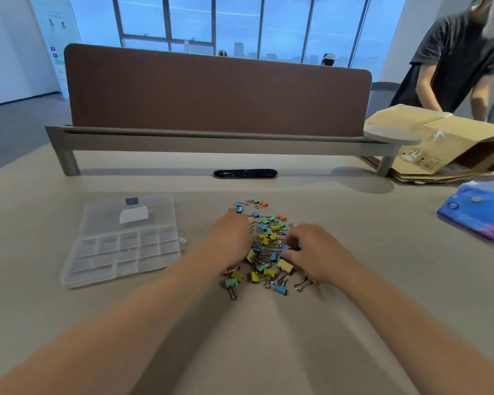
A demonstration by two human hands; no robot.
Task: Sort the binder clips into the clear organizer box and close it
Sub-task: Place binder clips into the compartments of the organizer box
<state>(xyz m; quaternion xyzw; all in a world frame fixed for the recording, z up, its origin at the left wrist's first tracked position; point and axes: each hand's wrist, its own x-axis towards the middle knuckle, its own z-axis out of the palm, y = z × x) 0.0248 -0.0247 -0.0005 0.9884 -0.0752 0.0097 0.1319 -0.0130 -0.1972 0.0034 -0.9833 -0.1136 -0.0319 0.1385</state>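
Head view: my left grip [231, 238] lies knuckles-up on the 9 o'clock edge of a heap of small metal binder clips [270, 236] in yellow, blue, teal and orange, their wire handles sticking out. Its fingers are hidden, so I cannot tell whether it holds any. My right grip [315, 252], at the heap's 3 o'clock, pinches a dark blue binder clip [286, 248] between thumb and fingertips. The clear plastic organizer box [120, 252] sits on the beige counter [354, 309] at 9 o'clock of the heap, apart from it, with gridded compartments in its near half.
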